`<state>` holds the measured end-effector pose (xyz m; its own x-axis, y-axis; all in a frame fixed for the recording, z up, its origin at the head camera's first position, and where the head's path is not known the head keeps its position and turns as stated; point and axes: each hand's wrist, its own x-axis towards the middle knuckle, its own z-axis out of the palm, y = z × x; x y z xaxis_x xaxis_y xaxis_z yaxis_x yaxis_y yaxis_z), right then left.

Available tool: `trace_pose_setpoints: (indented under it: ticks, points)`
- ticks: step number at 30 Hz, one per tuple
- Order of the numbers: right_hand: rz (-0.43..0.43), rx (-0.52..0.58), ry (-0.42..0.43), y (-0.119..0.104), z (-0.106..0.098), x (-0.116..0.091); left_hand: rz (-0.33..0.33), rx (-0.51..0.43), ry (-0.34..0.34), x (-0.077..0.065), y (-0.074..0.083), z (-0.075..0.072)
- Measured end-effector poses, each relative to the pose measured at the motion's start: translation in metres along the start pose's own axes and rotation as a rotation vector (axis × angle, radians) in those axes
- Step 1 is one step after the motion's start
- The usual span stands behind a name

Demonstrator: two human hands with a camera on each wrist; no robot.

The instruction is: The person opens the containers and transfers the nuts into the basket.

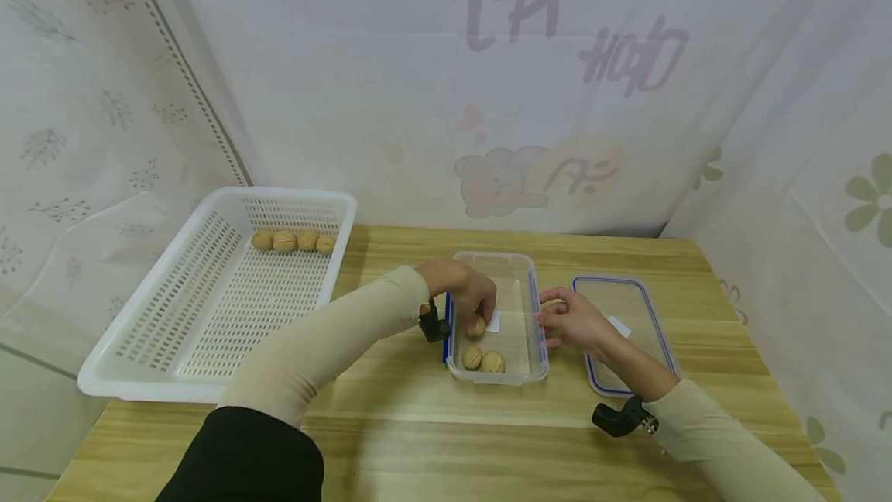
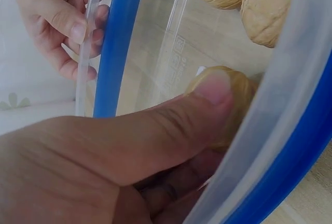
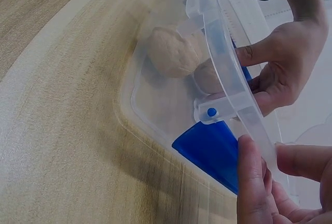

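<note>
A clear plastic food box (image 1: pixel 512 281) with blue side clips stands at the middle of the wooden table. My left hand (image 1: pixel 474 289) reaches down into it and pinches a walnut (image 2: pixel 228 112) between thumb and fingers, low over the box floor. Two more walnuts (image 1: pixel 492 362) lie together at the box's near end. At the right wall, my right hand (image 1: pixel 573 322) grips the rim, its thumb (image 3: pixel 298 159) on one side of the wall and its fingers on the other.
A white slotted basket (image 1: pixel 254 297) stands on the left, with several walnuts (image 1: pixel 284 241) in a row along its far wall. To the right lies a clear lid (image 1: pixel 602 297) with a blue seal, partly under the right forearm. A printed cloth (image 1: pixel 390 84) hangs behind the table.
</note>
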<state>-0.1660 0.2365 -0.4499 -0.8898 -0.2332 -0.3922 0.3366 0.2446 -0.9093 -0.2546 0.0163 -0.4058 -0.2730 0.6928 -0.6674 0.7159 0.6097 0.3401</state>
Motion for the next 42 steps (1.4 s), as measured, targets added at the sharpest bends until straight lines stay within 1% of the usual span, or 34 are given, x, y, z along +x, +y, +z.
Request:
trace_pose_setpoints:
  ticks: [4,7,14,18,22,24,27,32,35,37,42]
  points:
    - [-0.004,-0.003,-0.004,0.000,0.000,0.000,0.030,0.016,0.036,0.000,-0.002,-0.001]
    - [-0.005,-0.004,-0.002,0.000,0.000,0.000,0.038,0.005,0.067,0.000,-0.004,-0.002]
    - [-0.008,-0.008,-0.004,0.000,0.000,-0.001,0.041,-0.110,0.132,-0.003,-0.009,-0.003]
    - [-0.009,-0.012,-0.006,-0.001,0.001,-0.001,0.027,-0.182,0.196,-0.004,-0.012,-0.003]
    - [-0.010,-0.015,-0.006,-0.001,0.001,-0.001,0.035,-0.243,0.288,-0.005,-0.016,-0.005]
    - [-0.010,-0.014,-0.006,-0.001,0.001,-0.001,0.048,-0.259,0.326,-0.006,-0.019,-0.006]
    - [-0.011,-0.011,-0.004,-0.001,0.001,-0.001,0.075,-0.290,0.361,-0.008,-0.022,-0.007]
    - [-0.011,-0.015,-0.003,-0.001,0.000,-0.001,0.156,-0.419,0.408,-0.012,-0.023,-0.008]
    - [-0.006,-0.015,-0.002,-0.001,0.000,-0.002,0.195,-0.457,0.451,-0.016,-0.022,-0.009]
    - [-0.004,-0.017,-0.003,-0.002,0.000,-0.002,0.207,-0.473,0.481,-0.018,-0.022,-0.009]
    - [0.002,-0.017,-0.005,-0.003,0.001,-0.002,0.204,-0.496,0.569,-0.022,-0.023,-0.009]
